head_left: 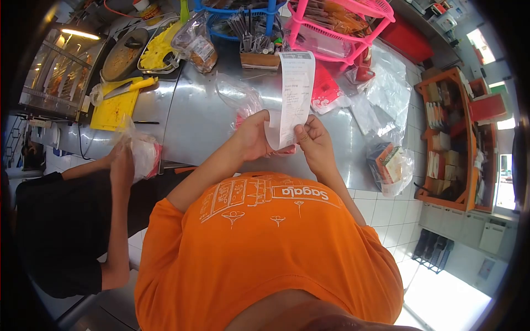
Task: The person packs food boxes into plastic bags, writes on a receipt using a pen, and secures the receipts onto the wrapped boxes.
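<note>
Both my hands hold a long white paper receipt [296,88] with printed lines, raised over the steel table [193,118]. My right hand [316,144] pinches its lower right edge between thumb and fingers. On the other side, my left hand [253,137] is curled at the receipt's lower left, where the paper bends; its fingertips are partly hidden behind the paper. A clear plastic bag [238,94] with something red lies just beyond my left hand. Under the receipt's lower end a bit of red shows, too covered to make out.
At the left, a co-worker's hands [122,163] hold a plastic bag [144,154]. A yellow cutting board [115,105] carries a knife. Pink [342,47] and blue [223,27] racks stand at the back. Bagged boxes [389,165] lie at the right edge, near plastic sheets [386,94].
</note>
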